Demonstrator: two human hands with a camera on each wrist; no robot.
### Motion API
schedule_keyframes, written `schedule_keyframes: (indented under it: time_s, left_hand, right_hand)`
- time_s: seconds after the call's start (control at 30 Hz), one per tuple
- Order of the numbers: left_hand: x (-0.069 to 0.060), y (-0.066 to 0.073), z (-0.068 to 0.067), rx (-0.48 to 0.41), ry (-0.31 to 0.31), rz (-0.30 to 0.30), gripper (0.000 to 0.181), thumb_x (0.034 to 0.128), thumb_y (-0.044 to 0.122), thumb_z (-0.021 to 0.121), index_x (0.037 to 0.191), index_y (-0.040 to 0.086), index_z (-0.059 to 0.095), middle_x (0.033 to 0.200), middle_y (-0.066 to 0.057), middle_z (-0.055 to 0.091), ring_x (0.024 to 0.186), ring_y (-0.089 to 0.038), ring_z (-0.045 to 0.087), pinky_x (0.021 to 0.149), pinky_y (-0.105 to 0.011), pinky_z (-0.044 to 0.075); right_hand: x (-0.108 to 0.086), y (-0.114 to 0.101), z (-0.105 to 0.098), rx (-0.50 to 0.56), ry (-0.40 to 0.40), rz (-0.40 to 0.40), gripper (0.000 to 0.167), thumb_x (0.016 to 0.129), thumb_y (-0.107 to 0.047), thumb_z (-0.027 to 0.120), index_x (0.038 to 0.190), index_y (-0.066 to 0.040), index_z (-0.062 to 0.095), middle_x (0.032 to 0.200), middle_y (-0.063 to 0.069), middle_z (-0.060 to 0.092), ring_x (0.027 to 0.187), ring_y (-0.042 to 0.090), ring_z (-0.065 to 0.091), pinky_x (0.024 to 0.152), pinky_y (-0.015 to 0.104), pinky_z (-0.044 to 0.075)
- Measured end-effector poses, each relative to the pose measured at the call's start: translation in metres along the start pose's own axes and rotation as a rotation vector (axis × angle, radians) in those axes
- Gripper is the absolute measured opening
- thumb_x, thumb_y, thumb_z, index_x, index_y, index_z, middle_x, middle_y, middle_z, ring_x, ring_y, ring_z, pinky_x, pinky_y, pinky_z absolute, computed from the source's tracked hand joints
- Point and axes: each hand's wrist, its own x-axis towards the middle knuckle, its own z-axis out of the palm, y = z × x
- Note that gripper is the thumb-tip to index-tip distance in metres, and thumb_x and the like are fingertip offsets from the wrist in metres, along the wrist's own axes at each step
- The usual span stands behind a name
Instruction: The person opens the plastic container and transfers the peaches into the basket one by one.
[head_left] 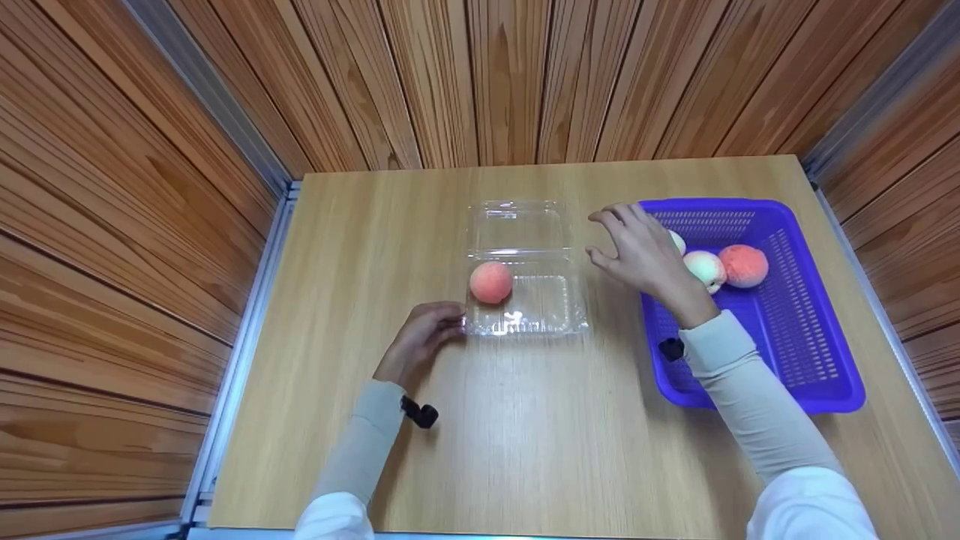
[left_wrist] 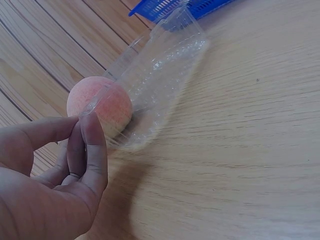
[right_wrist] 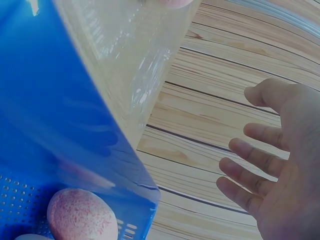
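A clear plastic clamshell box (head_left: 536, 304) lies unfolded on the table, its lid (head_left: 519, 229) laid back towards the far wall. One pink peach (head_left: 491, 283) sits in the left part of its base. My left hand (head_left: 427, 330) pinches the box's near left rim between thumb and fingers, close beside the peach in the left wrist view (left_wrist: 102, 102). Over the left side of a purple basket (head_left: 814, 315), my right hand (head_left: 637, 251) is held with fingers spread and nothing in it. A pink peach (head_left: 744, 265) and paler peaches (head_left: 705, 270) lie in the basket, partly hidden by that hand.
The wooden table (head_left: 540, 442) carries the box in the middle and the basket at the right. Plank walls (head_left: 510, 82) rise behind and at both sides, with a metal frame rail (head_left: 247, 330) along the left edge.
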Motion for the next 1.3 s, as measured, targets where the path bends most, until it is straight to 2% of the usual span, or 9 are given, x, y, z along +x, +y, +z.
schedule_keyframes:
  time_s: [0.27, 0.5, 0.77, 1.3]
  left_hand:
    - [0.000, 0.000, 0.001, -0.012, 0.013, -0.002, 0.020, 0.1019, 0.001, 0.063, 0.116, -0.009, 0.072, 0.108, -0.018, 0.073, 0.091, -0.020, 0.071, 0.086, -0.032, 0.063]
    - [-0.001, 0.000, 0.000, 0.019, 0.012, -0.008, 0.025, 0.1025, 0.003, 0.064, 0.123, -0.010, 0.070, 0.114, -0.020, 0.073, 0.096, -0.022, 0.072, 0.093, -0.036, 0.063]
    - [-0.001, 0.000, 0.001, 0.016, 0.013, -0.007, 0.027, 0.1018, 0.001, 0.062, 0.124, -0.014, 0.068, 0.108, -0.015, 0.073, 0.090, -0.017, 0.070, 0.083, -0.028, 0.062]
    - [-0.001, 0.000, 0.001, 0.007, 0.017, -0.007, 0.025, 0.1015, 0.003, 0.065, 0.122, -0.011, 0.070, 0.113, -0.019, 0.073, 0.095, -0.020, 0.071, 0.088, -0.032, 0.063]
  right_hand:
    - [0.003, -0.007, 0.003, -0.005, -0.021, -0.008, 0.051, 0.096, -0.031, 0.077, 0.136, -0.003, 0.064, 0.134, 0.018, 0.064, 0.126, 0.039, 0.057, 0.107, 0.058, 0.050]
    - [0.004, -0.014, 0.008, -0.009, -0.056, -0.002, 0.053, 0.097, -0.035, 0.076, 0.138, -0.006, 0.063, 0.137, 0.017, 0.064, 0.126, 0.038, 0.056, 0.107, 0.058, 0.050]
    - [0.007, -0.020, 0.012, -0.022, -0.054, -0.039, 0.053, 0.096, -0.035, 0.075, 0.138, -0.005, 0.064, 0.136, 0.016, 0.064, 0.128, 0.040, 0.056, 0.111, 0.057, 0.047]
    - [0.014, -0.030, 0.016, -0.010, -0.086, -0.043, 0.054, 0.096, -0.034, 0.075, 0.141, -0.007, 0.062, 0.139, 0.016, 0.063, 0.130, 0.039, 0.056, 0.111, 0.057, 0.049]
